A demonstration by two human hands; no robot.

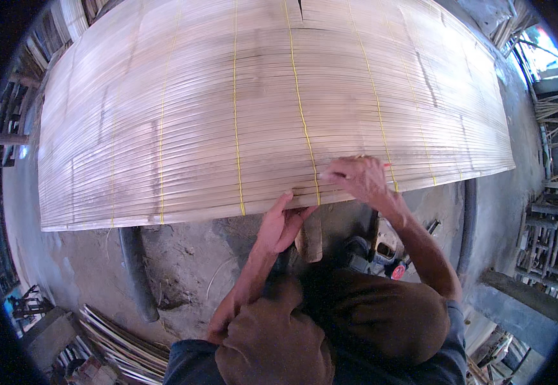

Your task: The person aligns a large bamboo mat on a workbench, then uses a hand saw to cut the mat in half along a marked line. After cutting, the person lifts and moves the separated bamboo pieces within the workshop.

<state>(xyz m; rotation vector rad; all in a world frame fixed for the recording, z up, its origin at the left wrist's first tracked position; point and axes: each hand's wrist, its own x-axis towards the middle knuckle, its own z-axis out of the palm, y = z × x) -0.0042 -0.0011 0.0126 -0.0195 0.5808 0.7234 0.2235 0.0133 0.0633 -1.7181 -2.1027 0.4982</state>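
Holding the slatted mat (266, 96) by its edge, left hand (281, 226) overhangs floor (99, 269).

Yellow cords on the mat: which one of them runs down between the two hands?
The yellow cord between the left thumb and the right fingertips; the others lie left of that thumb or right of those fingertips.

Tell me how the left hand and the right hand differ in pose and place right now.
The left hand is at the near edge of the slatted mat; the right hand is farther right, over its upper face. The left hand's thumb is spread from its fingers, while the right hand's fingers are curled. Both are bare.
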